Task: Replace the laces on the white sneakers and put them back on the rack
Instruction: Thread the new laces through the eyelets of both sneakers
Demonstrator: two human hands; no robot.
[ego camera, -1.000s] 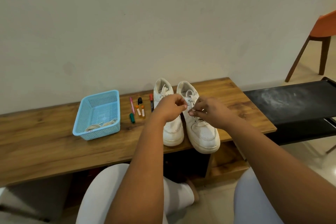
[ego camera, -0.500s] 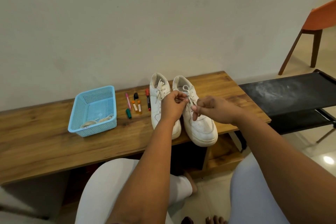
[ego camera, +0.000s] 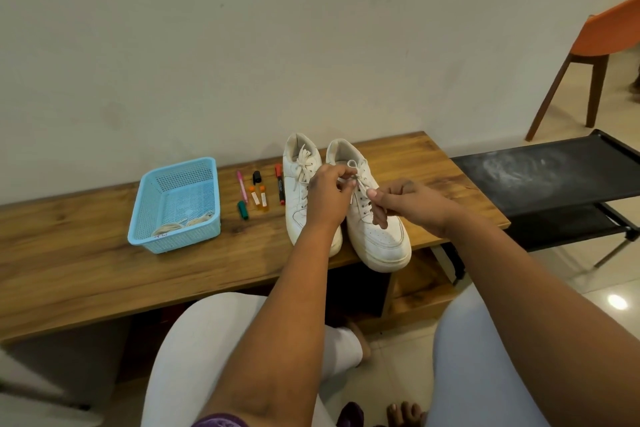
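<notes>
The right-hand sneaker (ego camera: 372, 218) sits on the wooden bench (ego camera: 86, 253), its toe poking over the front edge toward the person, which puts the eyelets within easy reach of both arms. Its lace (ego camera: 360, 184) runs in crossings up the tongue and ends in a loop near the collar. The left hand (ego camera: 329, 191) pinches one strand of that lace beside the loop, fingers curled around it; the right hand (ego camera: 412, 204) pinches another strand lower down and draws it sideways, so the two pull against each other. From where I stand that looks like a bow being undone or tied (I cannot tell which at this angle).

The shoe is white leather with a thick sole, a little scuffed and greyed at the toe. Its partner (ego camera: 301, 191) stands touching it on the left, already tied in a bow.

Further left lie several markers (ego camera: 259, 196), then a blue basket (ego camera: 173, 236) holding coiled laces (ego camera: 180, 224). The black rack (ego camera: 554, 180) waits just beside the bench's right end.
</notes>
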